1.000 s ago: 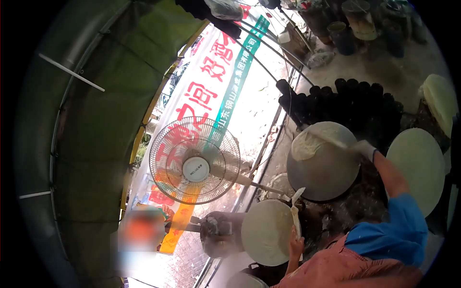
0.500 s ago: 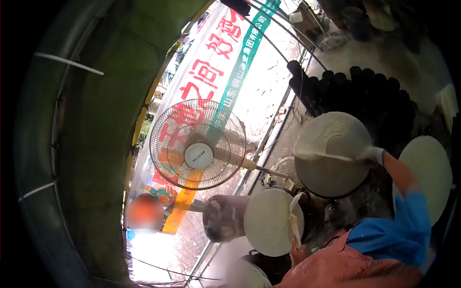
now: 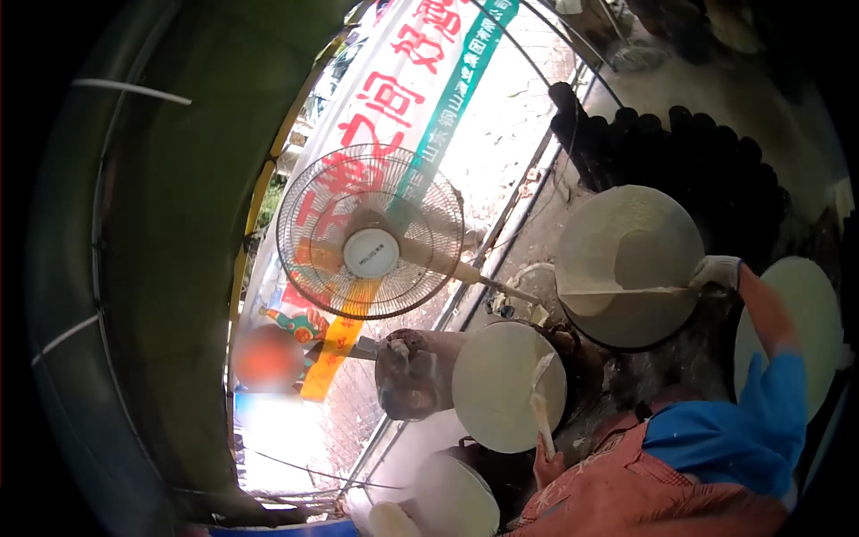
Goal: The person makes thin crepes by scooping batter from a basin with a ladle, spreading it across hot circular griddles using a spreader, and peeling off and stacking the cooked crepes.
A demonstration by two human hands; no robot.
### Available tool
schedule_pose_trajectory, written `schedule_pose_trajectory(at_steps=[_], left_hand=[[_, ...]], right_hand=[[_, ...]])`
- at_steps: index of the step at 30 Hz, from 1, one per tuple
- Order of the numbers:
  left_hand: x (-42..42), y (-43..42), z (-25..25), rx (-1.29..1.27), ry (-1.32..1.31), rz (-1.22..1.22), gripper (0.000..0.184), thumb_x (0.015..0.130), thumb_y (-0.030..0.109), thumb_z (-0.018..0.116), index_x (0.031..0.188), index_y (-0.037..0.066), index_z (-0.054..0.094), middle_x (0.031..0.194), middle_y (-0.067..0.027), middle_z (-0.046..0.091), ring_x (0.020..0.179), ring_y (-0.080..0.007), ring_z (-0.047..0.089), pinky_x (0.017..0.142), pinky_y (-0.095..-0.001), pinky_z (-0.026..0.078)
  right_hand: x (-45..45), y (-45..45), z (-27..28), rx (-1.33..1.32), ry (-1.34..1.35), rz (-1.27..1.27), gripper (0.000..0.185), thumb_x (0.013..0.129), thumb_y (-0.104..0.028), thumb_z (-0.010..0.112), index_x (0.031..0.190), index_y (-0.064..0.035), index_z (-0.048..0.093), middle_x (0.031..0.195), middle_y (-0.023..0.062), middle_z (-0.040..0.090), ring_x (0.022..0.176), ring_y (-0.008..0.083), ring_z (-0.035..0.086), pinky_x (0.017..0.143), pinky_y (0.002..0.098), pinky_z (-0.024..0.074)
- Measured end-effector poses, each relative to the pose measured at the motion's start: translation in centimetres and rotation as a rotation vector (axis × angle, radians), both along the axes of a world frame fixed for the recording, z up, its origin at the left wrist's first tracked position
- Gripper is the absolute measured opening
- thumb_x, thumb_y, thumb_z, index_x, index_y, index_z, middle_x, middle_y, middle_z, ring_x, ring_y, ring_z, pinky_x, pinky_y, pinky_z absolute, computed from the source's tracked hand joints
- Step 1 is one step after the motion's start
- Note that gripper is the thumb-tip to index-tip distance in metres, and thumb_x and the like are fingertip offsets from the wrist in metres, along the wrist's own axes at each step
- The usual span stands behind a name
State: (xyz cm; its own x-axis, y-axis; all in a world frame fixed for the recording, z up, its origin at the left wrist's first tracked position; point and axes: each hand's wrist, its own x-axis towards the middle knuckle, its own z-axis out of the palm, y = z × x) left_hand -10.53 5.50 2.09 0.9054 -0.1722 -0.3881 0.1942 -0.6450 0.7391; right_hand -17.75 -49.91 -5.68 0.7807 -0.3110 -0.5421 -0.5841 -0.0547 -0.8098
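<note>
My right hand [image 3: 718, 272], in a pale glove, grips the end of a long thin batter spreader [image 3: 626, 292]. The spreader lies across a large round griddle [image 3: 586, 318], where a pale layer of batter covers part of the surface and a greyer patch shows in the middle. Low in the view, my left hand [image 3: 548, 464] is closed around the handle of a flat pale scraper [image 3: 540, 403]. Its blade rests over or just above a smaller round griddle [image 3: 488, 389] coated with a pale sheet. Part of the left hand's fingers is hidden.
A standing fan [image 3: 370, 253] is beyond the griddles, before a printed banner [image 3: 380, 98]. Dark cylinders [image 3: 689, 170] are piled behind the large griddle. A pale round sheet [image 3: 796, 336] lies at right, another round surface [image 3: 455, 501] at the bottom. A metal drum [image 3: 412, 376] adjoins the smaller griddle.
The spreader has moved to a lower line across the large griddle, and the greyer patch looks different. The scraper has tilted and shifted slightly left over the smaller griddle. The camera view has shifted.
</note>
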Motion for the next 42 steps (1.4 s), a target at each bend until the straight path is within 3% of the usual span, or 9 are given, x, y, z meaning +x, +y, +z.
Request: schedule_pose_trajectory(at_steps=[6, 10, 14, 18, 25, 32, 36, 38, 42], left_hand=[[-1.2, 1.0, -1.0, -0.049, -0.082, 0.043, 0.064, 0.080, 0.005, 0.051, 0.142, 0.004, 0.034, 0.125, -0.0151, 0.053, 0.097, -0.0202, 0.055, 0.079, -0.0293, 0.045], [-2.1, 2.5, -2.5, -0.155, -0.190, -0.015, 0.064, 0.079, 0.005, 0.050, 0.141, 0.001, 0.034, 0.127, -0.0154, 0.052, 0.105, -0.0208, 0.053, 0.084, -0.0289, 0.043], [-3.2, 0.6, 0.6, -0.125, -0.010, 0.062, 0.063, 0.086, -0.001, 0.047, 0.145, 0.005, 0.026, 0.134, -0.0146, 0.043, 0.106, -0.0205, 0.050, 0.083, -0.0288, 0.042], [-4.2, 1.7, 0.3, -0.130, 0.000, 0.064, 0.063, 0.087, -0.001, 0.048, 0.146, 0.006, 0.025, 0.132, -0.0142, 0.045, 0.103, -0.0210, 0.050, 0.083, -0.0289, 0.043], [-3.7, 4.6, 2.5, -0.036, 0.029, 0.009, 0.062, 0.084, 0.000, 0.051, 0.143, 0.003, 0.030, 0.129, -0.0173, 0.049, 0.109, -0.0238, 0.051, 0.088, -0.0294, 0.042], [0.7, 14.4, -4.0, -0.140, -0.282, -0.390, 0.064, 0.079, -0.002, 0.054, 0.140, -0.002, 0.033, 0.139, -0.0179, 0.042, 0.122, -0.0243, 0.046, 0.097, -0.0283, 0.037], [0.9, 15.1, -1.6, -0.389, 0.194, -0.159, 0.070, 0.082, -0.006, 0.048, 0.145, 0.017, 0.028, 0.069, -0.0006, 0.047, 0.041, -0.0067, 0.036, 0.037, -0.0244, 0.030], [0.3, 14.6, 0.5, -0.365, 0.121, -0.188, 0.069, 0.084, -0.007, 0.046, 0.146, 0.016, 0.026, 0.065, -0.0008, 0.046, 0.041, -0.0083, 0.038, 0.037, -0.0256, 0.031], [-1.0, 15.3, 5.6, -0.569, 0.382, -0.066, 0.064, 0.089, -0.003, 0.043, 0.146, 0.017, 0.022, 0.058, -0.0001, 0.038, 0.038, -0.0078, 0.032, 0.033, -0.0246, 0.028]], right_hand=[[9.6, -1.1, 3.1, -0.019, -0.144, -0.100, 0.021, 0.068, -0.018, 0.075, 0.084, -0.0040, 0.071, 0.061, 0.0014, 0.059, 0.063, 0.0136, 0.056, 0.058, 0.0317, 0.0450], [6.4, -3.6, -7.4, 0.001, -0.358, 0.410, 0.033, 0.070, -0.026, 0.079, 0.090, -0.0018, 0.071, 0.086, 0.0083, 0.068, 0.077, 0.0188, 0.061, 0.068, 0.0367, 0.0491], [0.2, -2.4, 1.6, -0.120, 0.177, 0.198, 0.036, 0.070, -0.023, 0.080, 0.098, -0.0029, 0.071, 0.101, 0.0147, 0.067, 0.092, 0.0255, 0.062, 0.080, 0.0386, 0.0513], [7.3, -1.5, 2.9, -0.073, -0.318, 0.230, 0.029, 0.070, -0.016, 0.074, 0.094, 0.0000, 0.071, 0.085, 0.0113, 0.067, 0.077, 0.0205, 0.062, 0.065, 0.0367, 0.0485], [-1.6, -1.3, 1.7, -0.329, -0.092, 0.457, 0.024, 0.080, -0.025, 0.069, 0.094, -0.0058, 0.070, 0.083, 0.0057, 0.064, 0.070, 0.0184, 0.059, 0.063, 0.0337, 0.0477], [-28.7, 16.3, 5.5, 0.127, 0.051, -0.674, 0.033, 0.074, -0.011, 0.066, 0.106, -0.0005, 0.066, 0.065, 0.0035, 0.059, 0.043, 0.0075, 0.048, 0.037, 0.0264, 0.0381], [-13.0, 33.2, 7.4, 0.142, -0.266, -0.719, 0.026, 0.082, -0.010, 0.066, 0.106, 0.0004, 0.066, 0.091, 0.0070, 0.067, 0.078, 0.0133, 0.061, 0.071, 0.0259, 0.0509], [-6.5, 36.9, -3.6, -0.291, -0.496, -0.694, 0.025, 0.083, -0.014, 0.065, 0.105, -0.0022, 0.067, 0.096, 0.0099, 0.070, 0.083, 0.0178, 0.065, 0.078, 0.0283, 0.0497], [-5.2, 38.3, -0.3, -0.971, -0.069, -0.440, 0.021, 0.084, -0.028, 0.061, 0.099, -0.0151, 0.069, 0.081, 0.0145, 0.065, 0.077, 0.0310, 0.062, 0.069, 0.0388, 0.0494]])
